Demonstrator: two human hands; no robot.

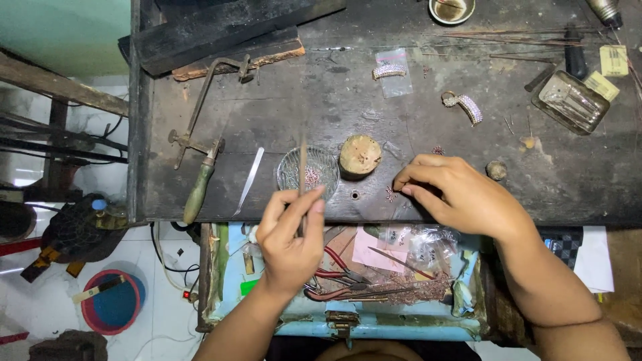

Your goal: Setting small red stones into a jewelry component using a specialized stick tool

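**Bench jewellery work, partly advanced**

Left hand [291, 234] pinches a thin brown stick [303, 175] upright above a small clear glass dish [309, 172]. Right hand [461, 194], fingertips closed, presses a tiny reddish ornament [392, 194] onto the dark wooden bench [267, 113]. Two stone-set curved pieces [389, 70] look complete.

two jewelled bracelets [389, 70], one jeweller's saw [198, 140]

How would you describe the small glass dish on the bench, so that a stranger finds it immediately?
Start at the dark, worn wooden workbench and go to its front edge. There, a shallow round clear glass dish sits just left of a round cork-coloured wooden stump, above the left hand. It alone is transparent, with tiny pinkish metal pieces inside.
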